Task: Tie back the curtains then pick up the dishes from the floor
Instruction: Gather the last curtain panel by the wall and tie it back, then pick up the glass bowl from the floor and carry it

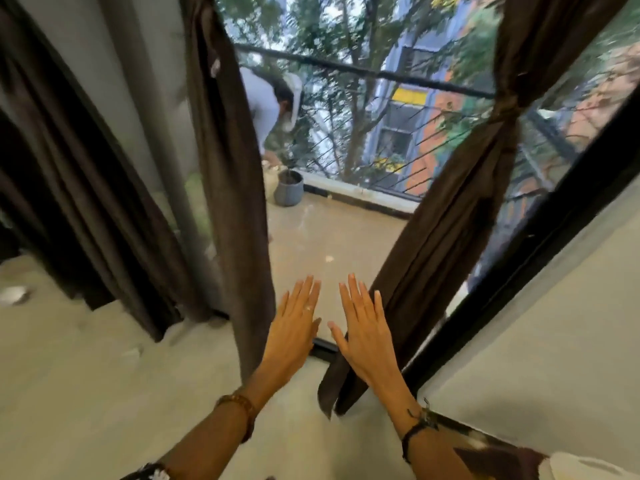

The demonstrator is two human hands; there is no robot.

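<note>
Your left hand (294, 327) and your right hand (363, 330) are both stretched out in front of you, low in the view, with the backs turned up and the fingers straight and a little spread; they hold nothing and they do not touch each other. The left hand has a ring on one finger, and each wrist carries a bracelet. The right curtain (460, 202) is dark brown and is already gathered and knotted at about its middle height, so it makes a narrow waist there and then falls down in a slant to the floor just beside your right hand. The left curtain (228, 168) hangs loose and straight, not tied, and its lower edge comes down just beside your left hand. Further to the left another dark curtain (86, 188) hangs loose too. Between the two curtains you see through the glass door to a balcony, where a person in a white shirt (263, 102) bends over a grey plant pot (289, 188). A pale dish (14, 294) lies on the floor at the far left edge, blurred, well apart from both hands.
</note>
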